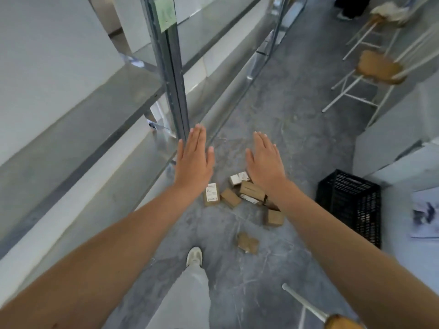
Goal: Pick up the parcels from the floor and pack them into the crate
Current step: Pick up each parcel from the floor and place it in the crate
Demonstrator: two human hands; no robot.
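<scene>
On the grey floor (273, 129) lie the parcels (247, 194), well below both flat, empty hands. The left hand (193, 162) and right hand (264, 162) hover with fingers (197, 138) straight and together; the black crate (351, 205) stands right of the parcels.

Brown parcels (251, 191), black lattice crate (349, 205), mottled grey floor (297, 115), white shoe (194, 256)
</scene>
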